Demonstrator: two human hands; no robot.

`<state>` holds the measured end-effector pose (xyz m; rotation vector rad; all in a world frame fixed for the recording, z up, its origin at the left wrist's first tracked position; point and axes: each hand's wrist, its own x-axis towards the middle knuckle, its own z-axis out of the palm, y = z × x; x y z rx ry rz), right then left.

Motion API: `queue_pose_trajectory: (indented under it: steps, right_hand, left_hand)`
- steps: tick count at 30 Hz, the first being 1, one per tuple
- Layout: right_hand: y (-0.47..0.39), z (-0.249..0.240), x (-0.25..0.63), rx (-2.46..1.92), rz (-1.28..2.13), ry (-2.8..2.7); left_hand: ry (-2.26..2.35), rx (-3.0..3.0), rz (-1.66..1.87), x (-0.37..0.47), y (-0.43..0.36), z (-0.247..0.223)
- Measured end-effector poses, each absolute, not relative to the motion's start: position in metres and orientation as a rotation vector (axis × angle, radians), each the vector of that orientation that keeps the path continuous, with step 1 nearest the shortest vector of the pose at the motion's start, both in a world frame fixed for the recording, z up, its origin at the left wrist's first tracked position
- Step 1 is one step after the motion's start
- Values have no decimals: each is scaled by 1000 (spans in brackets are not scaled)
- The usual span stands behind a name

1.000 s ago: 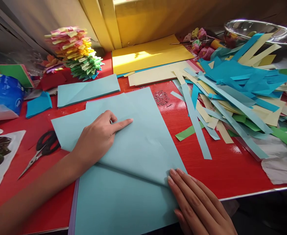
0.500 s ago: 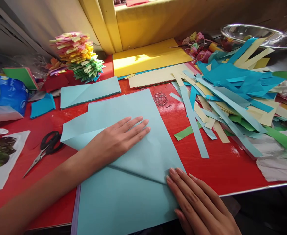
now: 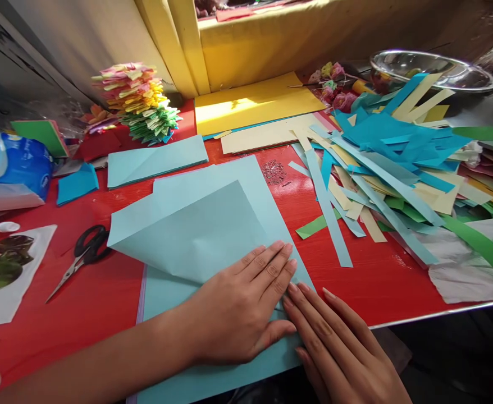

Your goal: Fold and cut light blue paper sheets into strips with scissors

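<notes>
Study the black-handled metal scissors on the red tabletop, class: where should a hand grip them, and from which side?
Probably by the black looped handles, from above: the scissors lie flat, their pointed metal blades aim toward the near left, and the light-blue paper sheet sits close on the right.

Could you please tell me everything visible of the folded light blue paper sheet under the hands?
The large, plain light blue paper sheet is folded slantwise; its shaded flap's corner points toward the far side. Its left corner sticks out past the matching light blue paper beneath, on the red tabletop. The left hand lies flat across flap and crease, partly hiding both; the right hand rests at the sheet's right end.
</notes>
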<state>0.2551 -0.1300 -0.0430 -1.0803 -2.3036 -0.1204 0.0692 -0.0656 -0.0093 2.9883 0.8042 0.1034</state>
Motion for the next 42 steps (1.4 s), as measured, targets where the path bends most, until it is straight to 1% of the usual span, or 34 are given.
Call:
queue_pose_trajectory:
  steps: [11, 21, 30, 42]
  right_hand:
    - [-132, -46, 254, -1078, -148, -2298]
    - [-129, -44, 258, -1061, -129, -2346]
    - [-130, -46, 260, -1070, -118, -2351]
    - [-130, -47, 259, -1084, -78, -2320]
  left_hand:
    - [645, 2907, 90, 67, -56, -7]
    - [660, 2887, 11, 60, -36, -6]
    - [816, 2836, -60, 51, -24, -9]
    - [1182, 2787, -68, 27, 12, -14]
